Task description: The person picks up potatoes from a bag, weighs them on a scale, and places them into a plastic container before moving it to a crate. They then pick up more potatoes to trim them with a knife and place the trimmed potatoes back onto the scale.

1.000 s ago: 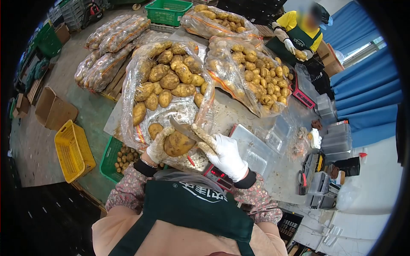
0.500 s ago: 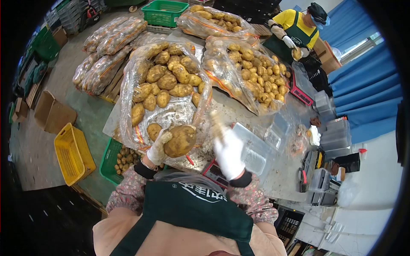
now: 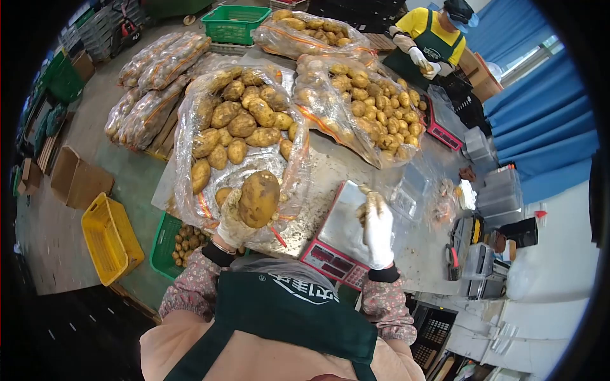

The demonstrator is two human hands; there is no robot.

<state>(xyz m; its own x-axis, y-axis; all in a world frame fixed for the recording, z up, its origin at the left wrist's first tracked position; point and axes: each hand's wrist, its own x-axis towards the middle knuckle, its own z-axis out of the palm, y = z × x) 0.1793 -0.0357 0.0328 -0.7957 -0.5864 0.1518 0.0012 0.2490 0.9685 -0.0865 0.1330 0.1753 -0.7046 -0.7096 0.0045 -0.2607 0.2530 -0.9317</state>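
Gloved left hand grips large potato, long axis upright; scale lies rightward, under right hand, grip indeterminate.

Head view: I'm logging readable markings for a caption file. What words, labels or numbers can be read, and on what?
None can be read.
Apron: white printed characters, too distorted to read.
Scale: red display panel, digits too small to read.

The white-gloved right hand covered part of the red-fronted steel weighing scale, whose display digits at lower centre were too small to read.
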